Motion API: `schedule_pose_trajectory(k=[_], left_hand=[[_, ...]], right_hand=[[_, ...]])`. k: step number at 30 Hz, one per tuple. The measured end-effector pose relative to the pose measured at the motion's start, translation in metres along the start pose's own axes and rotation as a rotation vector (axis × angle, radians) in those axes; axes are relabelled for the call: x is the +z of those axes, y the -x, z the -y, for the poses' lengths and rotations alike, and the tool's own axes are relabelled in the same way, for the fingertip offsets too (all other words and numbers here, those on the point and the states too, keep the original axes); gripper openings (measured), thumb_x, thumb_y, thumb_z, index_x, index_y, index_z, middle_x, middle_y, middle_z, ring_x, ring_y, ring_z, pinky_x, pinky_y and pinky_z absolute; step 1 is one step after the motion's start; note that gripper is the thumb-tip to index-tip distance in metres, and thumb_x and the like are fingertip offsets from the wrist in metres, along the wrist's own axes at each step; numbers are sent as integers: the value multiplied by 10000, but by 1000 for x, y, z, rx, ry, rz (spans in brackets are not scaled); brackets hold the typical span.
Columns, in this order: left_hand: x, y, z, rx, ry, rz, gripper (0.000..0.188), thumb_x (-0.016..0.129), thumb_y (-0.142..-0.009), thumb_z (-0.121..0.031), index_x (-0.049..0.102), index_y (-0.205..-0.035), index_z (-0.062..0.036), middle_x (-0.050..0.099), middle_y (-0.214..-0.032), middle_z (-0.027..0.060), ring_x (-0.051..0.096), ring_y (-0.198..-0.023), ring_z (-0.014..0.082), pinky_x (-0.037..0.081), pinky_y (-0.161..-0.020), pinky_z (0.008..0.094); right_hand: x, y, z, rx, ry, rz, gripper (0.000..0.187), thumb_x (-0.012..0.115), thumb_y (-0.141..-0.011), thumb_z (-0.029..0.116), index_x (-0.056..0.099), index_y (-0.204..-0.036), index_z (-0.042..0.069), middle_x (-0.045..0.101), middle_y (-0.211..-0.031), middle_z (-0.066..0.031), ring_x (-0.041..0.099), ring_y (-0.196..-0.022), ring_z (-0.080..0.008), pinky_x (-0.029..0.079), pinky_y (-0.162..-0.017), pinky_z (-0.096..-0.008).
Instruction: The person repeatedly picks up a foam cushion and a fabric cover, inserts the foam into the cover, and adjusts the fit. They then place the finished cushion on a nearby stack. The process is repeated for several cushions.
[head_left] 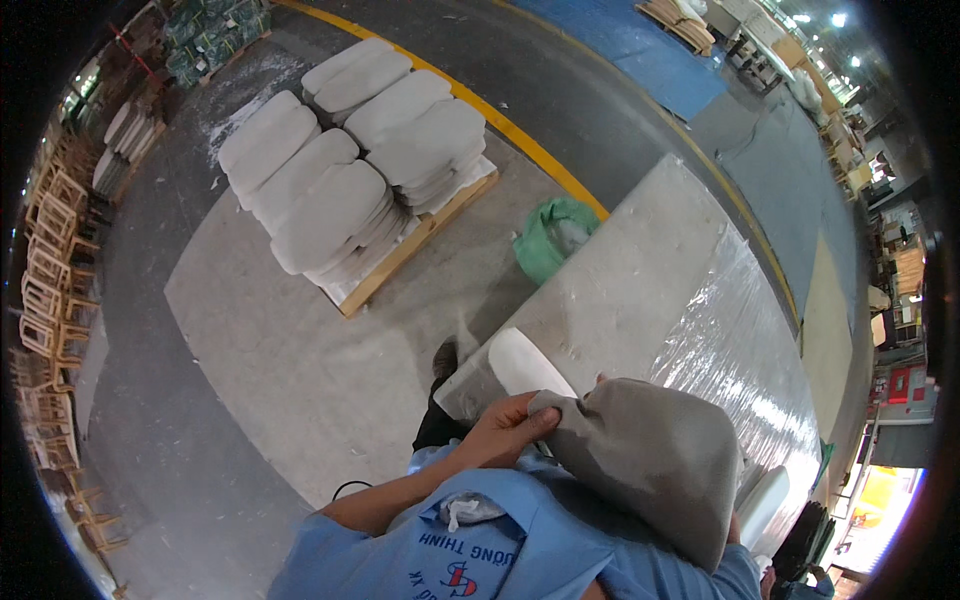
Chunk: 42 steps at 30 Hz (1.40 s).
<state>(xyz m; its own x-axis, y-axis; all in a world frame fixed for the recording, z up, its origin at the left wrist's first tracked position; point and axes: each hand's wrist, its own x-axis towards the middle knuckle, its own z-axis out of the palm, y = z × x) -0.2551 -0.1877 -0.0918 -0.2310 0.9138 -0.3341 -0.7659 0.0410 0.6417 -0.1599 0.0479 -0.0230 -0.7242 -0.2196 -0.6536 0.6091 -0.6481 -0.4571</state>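
Close to my chest is a grey fabric-covered pad (650,450), rounded at its corners. My left hand (505,428) pinches the edge of its fabric between thumb and fingers. Most of my right hand (735,532) is behind the pad's right side, and its fingers are hidden. A fingertip shows above the pad's upper edge; I cannot tell which hand it belongs to. Just beyond my left hand, a white rounded pad (528,362) lies on the table (620,270). Another white piece (766,500) rests at the table's right, beside the grey pad.
Clear plastic film (730,330) covers part of the table. Beyond its left edge stands a green bag (550,240). Stacks of pale rounded pads (330,215) sit on a wooden pallet (420,240) ahead left. Wooden chair frames (50,260) line the far left. A yellow line (520,140) crosses the floor.
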Motion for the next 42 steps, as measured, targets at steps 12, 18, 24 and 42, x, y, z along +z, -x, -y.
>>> schedule_pose_trajectory(k=[12,18,24,42], left_hand=[[-15,-4,24,87,167,-528,330,573,-1109,-290,679,-1337,-77,726,-1167,9,642,-1057,116,512,-959,295],[-54,-35,42,228,220,-731,288,512,-1133,-272,682,-1276,-89,706,-1151,25,628,-1040,123,509,-937,292],[-126,-90,112,203,281,-698,315,537,-1115,-285,636,-1323,-69,662,-1249,45,605,-1150,151,487,-1019,310],[-164,-121,-16,-304,-674,148,734,778,-881,-51,463,-1544,-72,522,-1544,115,478,-1413,239,385,-1184,421]], right_hand=[[-5,-68,29,-238,904,-27,277,748,-947,287,546,-879,110,576,-817,41,528,-751,-102,437,-646,-293],[-1,-146,12,-504,1318,-179,389,777,-918,342,508,-866,66,541,-756,-24,486,-714,-138,423,-609,-343],[-21,-206,9,-510,1410,-169,333,749,-910,286,522,-877,45,577,-759,-98,544,-703,-217,463,-647,-371],[-66,124,-105,-704,336,-326,1068,800,-867,607,370,-1570,-72,465,-1572,-206,445,-1455,-300,318,-1215,-429]])
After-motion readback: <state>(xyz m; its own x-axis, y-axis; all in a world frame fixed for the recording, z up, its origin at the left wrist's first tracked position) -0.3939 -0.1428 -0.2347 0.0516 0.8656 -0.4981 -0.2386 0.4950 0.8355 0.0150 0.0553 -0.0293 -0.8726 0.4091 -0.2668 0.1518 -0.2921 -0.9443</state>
